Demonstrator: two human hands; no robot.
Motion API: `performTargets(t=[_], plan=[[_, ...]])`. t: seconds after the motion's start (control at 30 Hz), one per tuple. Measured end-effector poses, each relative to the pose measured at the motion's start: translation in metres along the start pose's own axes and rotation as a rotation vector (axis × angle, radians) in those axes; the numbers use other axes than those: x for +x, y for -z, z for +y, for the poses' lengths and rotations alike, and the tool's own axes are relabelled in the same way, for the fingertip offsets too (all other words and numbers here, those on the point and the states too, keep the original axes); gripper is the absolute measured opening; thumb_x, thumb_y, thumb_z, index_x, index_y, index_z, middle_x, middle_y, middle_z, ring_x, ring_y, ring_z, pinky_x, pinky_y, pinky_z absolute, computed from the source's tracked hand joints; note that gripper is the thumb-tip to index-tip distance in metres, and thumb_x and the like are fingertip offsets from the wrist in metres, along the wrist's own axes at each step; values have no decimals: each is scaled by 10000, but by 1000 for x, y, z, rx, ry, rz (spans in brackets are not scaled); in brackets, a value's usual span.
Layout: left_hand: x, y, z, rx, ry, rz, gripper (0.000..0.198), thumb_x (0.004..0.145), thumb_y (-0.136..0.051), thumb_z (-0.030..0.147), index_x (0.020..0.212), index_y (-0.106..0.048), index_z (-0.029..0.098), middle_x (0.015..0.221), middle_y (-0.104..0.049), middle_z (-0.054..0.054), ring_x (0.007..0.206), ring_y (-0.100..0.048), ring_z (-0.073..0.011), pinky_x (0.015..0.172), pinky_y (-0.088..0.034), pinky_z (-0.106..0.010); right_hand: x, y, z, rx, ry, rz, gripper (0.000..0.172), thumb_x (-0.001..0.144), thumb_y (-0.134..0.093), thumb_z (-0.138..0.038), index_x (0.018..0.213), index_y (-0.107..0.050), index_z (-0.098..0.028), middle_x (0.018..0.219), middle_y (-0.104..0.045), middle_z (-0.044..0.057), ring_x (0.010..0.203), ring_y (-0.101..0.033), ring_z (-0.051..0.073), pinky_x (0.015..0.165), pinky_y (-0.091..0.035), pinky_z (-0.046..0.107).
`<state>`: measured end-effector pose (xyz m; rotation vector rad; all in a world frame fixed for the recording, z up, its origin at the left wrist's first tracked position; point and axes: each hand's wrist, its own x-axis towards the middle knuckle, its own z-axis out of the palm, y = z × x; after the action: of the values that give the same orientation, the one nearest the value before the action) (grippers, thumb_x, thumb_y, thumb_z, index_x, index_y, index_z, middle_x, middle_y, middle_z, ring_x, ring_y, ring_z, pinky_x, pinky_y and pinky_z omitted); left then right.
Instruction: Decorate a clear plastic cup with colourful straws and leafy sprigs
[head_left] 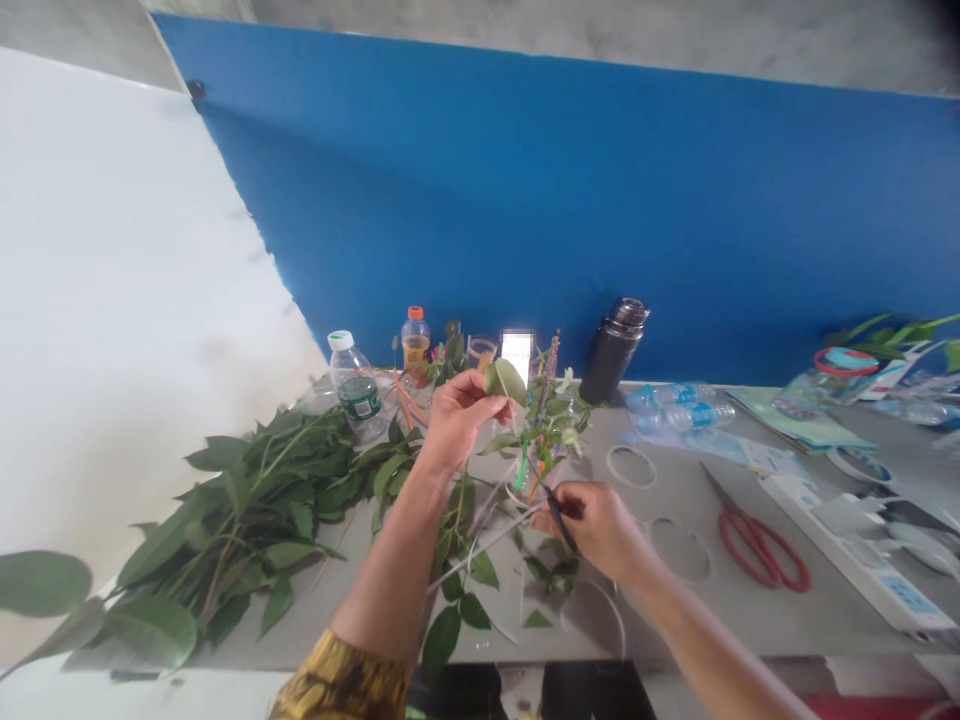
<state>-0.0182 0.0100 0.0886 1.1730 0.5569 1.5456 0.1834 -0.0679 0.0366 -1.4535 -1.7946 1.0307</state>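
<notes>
My left hand [469, 415] is raised near the middle, pinching a broad green leaf [506, 382] between thumb and fingers. Lower and to the right, my right hand [592, 525] is closed around a slim tool with a black handle [561, 520]; its thin tip points up and left, and its exact kind cannot be made out. Just behind both hands stands an upright bunch of leafy stems with a purple flower spike [551, 365]. Green and orange strips show low among these stems. Cut leaves [442, 635] lie on the table below my hands.
Leafy branches [247, 510] heap up at left beside a plastic bottle [356, 385] and an orange-capped bottle [415, 340]. A black thermos [615, 350] leans behind. At right are red-handled scissors [757, 545], a power strip [855, 550], tape rings [631, 466] and water bottles [697, 415].
</notes>
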Motion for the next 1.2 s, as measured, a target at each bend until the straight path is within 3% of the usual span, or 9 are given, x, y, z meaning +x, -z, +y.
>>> performTargets(t=[0.47, 0.73, 1.2], plan=[[0, 1, -2, 10, -3, -21, 240, 689, -823, 220, 715, -588, 177, 669, -727, -15, 565, -644, -127, 560, -515, -261, 3, -2, 1, -17, -16, 34, 532, 696, -735, -556, 525, -367, -211, 568, -275, -56, 580, -244, 102, 504, -195, 253], [2, 2, -4, 2, -11, -7, 229, 686, -817, 209, 715, -592, 176, 659, -709, -8, 568, -647, -131, 566, -519, -267, -2, 3, 4, -88, 26, -27, 457, 760, -726, -563, 595, -521, -190, 586, -408, -44, 583, -318, 104, 508, -256, 232], [0, 1, -3, 14, 12, -20, 233, 695, -815, 216, 711, -586, 177, 665, -722, -16, 573, -652, -134, 575, -516, -268, 2, -2, 7, -9, -40, -10, 537, 699, -772, -583, 552, -428, -197, 592, -310, -51, 596, -266, 103, 516, -212, 250]])
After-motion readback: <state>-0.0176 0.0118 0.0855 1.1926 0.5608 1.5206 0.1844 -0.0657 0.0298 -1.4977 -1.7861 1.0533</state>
